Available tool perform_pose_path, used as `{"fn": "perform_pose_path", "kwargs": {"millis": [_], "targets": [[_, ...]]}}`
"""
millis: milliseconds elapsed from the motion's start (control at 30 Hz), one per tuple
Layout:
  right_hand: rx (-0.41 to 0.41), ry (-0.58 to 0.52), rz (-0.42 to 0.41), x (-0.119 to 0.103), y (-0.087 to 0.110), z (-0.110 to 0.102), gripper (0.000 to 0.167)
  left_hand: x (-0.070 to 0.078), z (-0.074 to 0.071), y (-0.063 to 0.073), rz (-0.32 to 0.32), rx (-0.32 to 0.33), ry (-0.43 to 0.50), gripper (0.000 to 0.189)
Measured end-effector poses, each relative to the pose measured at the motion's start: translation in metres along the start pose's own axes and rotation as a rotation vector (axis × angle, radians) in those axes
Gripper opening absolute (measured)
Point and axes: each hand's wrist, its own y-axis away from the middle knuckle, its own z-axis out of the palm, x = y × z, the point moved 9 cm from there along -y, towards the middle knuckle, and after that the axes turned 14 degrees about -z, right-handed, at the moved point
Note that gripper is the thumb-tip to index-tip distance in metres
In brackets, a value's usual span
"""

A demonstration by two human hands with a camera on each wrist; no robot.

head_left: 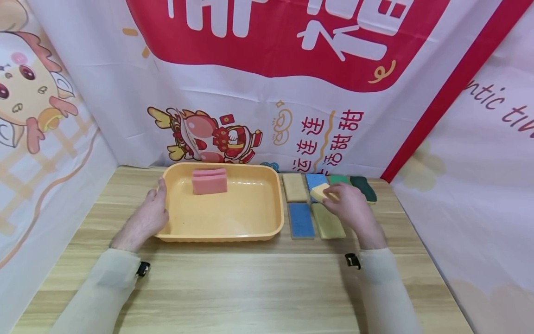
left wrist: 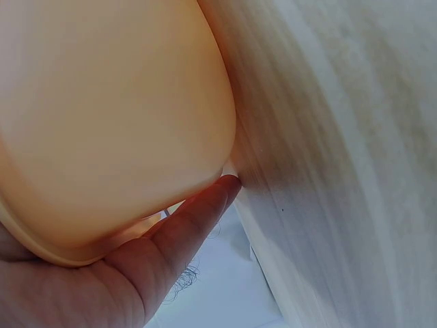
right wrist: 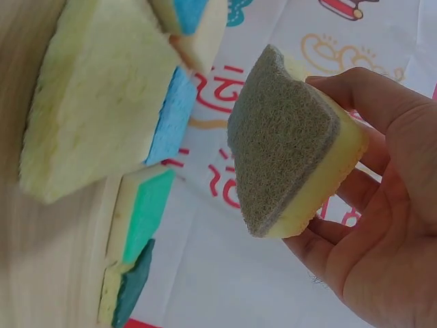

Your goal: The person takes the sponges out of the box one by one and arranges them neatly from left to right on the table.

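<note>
In the head view my left hand (head_left: 149, 213) holds the left end of an orange-yellow plastic tray (head_left: 225, 238). The left wrist view has its fingers (left wrist: 184, 225) running along the outside of the tray wall, below the rim. Two pink sponges (head_left: 210, 183) stand side by side inside the tray, toward the back left. My right hand (head_left: 352, 206) pinches a yellow sponge (right wrist: 280, 150) with a grey scouring side, raised above the sponges on the table. Its thumb is on one edge and the other fingers are on the opposite edge.
Right of the tray lie a cream sponge (head_left: 295, 187), a blue sponge (head_left: 301, 220), a yellowish sponge (head_left: 328, 221), another blue sponge (head_left: 315, 179), a green one (head_left: 339, 178) and a dark green one (head_left: 364, 189). A printed cloth (head_left: 267, 102) hangs behind the wooden table (head_left: 242, 287).
</note>
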Motion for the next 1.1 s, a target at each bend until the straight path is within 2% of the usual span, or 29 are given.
{"fn": "perform_pose_path", "kwargs": {"millis": [267, 567, 1100], "targets": [[-0.035, -0.001, 0.074, 0.021, 0.01, -0.002, 0.04, -0.002, 0.0, 0.0, -0.014, -0.002, -0.008, 0.096], [-0.043, -0.011, 0.116, 0.039, 0.019, -0.002, 0.041, 0.0, -0.001, 0.001, 0.006, 0.004, 0.005, 0.096], [-0.016, 0.022, 0.112, 0.06, 0.033, -0.001, 0.038, -0.002, 0.0, 0.0, -0.02, -0.017, 0.005, 0.098]]}}
